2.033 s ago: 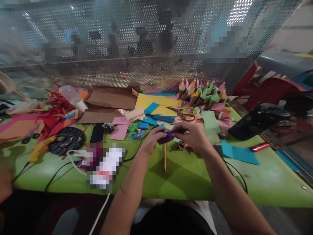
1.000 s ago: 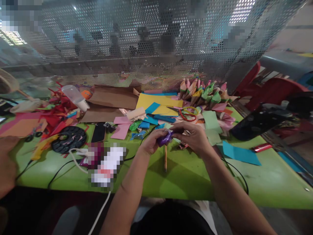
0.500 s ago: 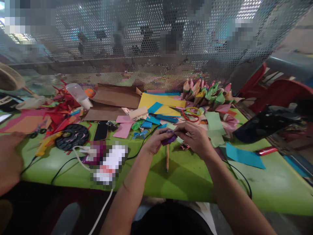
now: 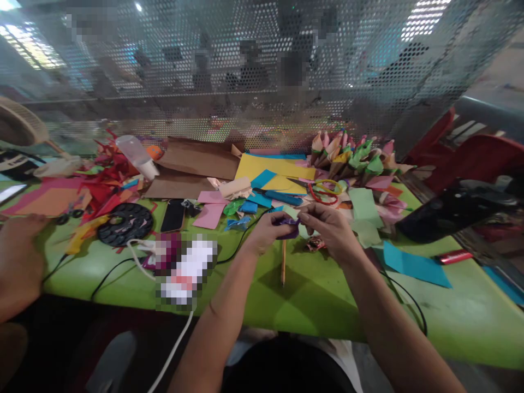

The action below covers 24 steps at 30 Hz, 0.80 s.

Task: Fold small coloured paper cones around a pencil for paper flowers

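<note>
A crumpled piece of purple paper (image 4: 290, 231) is pinched in my left hand (image 4: 266, 231), above the green table. My right hand (image 4: 325, 222) is closed at the purple paper's right edge, thumb and forefinger pressed together on it. Below the paper a pencil (image 4: 283, 267) lies on the table, pointing toward me. A small crumpled pinkish-brown piece (image 4: 314, 244) rests under my right hand. Beyond my hands are scissors with red and yellow handles (image 4: 323, 192) and a blue cutter-like tool (image 4: 282, 197).
Paper-wrapped flowers (image 4: 356, 155) stand at the back right, near a dark bottle (image 4: 434, 215). Left are a phone (image 4: 188, 273), a black palette (image 4: 125, 225) and a yellow glue gun (image 4: 84, 236). Cables cross the green table (image 4: 327, 311). Another person's arm (image 4: 20, 262) rests at far left.
My right fingers have shifted slightly along the purple paper, which shows more between my hands. The whole view has moved a little, so the table items appear slightly to the right.
</note>
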Tool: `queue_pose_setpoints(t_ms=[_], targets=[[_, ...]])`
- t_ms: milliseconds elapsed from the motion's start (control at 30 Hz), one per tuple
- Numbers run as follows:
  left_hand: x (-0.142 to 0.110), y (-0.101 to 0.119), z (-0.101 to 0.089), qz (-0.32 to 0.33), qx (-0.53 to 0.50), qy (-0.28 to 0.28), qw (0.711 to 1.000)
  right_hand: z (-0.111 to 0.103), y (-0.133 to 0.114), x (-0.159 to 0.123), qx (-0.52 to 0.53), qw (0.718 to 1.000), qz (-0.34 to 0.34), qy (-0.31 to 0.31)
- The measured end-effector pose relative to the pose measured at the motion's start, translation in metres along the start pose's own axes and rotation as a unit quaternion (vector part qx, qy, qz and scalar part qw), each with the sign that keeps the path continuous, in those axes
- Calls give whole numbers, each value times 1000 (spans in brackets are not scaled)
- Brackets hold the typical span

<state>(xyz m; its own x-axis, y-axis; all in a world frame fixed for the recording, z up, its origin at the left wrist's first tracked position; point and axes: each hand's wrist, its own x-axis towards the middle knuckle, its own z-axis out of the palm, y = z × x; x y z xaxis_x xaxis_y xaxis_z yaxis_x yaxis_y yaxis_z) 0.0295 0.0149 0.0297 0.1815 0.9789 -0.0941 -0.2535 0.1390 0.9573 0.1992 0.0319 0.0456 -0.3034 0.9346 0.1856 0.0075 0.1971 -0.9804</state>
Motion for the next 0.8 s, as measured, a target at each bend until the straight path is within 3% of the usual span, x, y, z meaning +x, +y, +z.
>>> queue_pose_setpoints(t_ms=[300,400,500,633,800], targets=[[8,-15,-10,11,18,-8,1000,-4,1,0,197,972,91,92],[10,-20,-16,33,147,20,988,-4,-2,-1,231,964,77,109],[7,-14,-21,52,316,70,945,-5,-7,-2,239,960,73,125],[-3,7,-27,55,436,157,885,-8,-10,-3,248,957,71,129],[-10,24,-43,0,564,348,749,-9,-8,-3,259,955,68,125]])
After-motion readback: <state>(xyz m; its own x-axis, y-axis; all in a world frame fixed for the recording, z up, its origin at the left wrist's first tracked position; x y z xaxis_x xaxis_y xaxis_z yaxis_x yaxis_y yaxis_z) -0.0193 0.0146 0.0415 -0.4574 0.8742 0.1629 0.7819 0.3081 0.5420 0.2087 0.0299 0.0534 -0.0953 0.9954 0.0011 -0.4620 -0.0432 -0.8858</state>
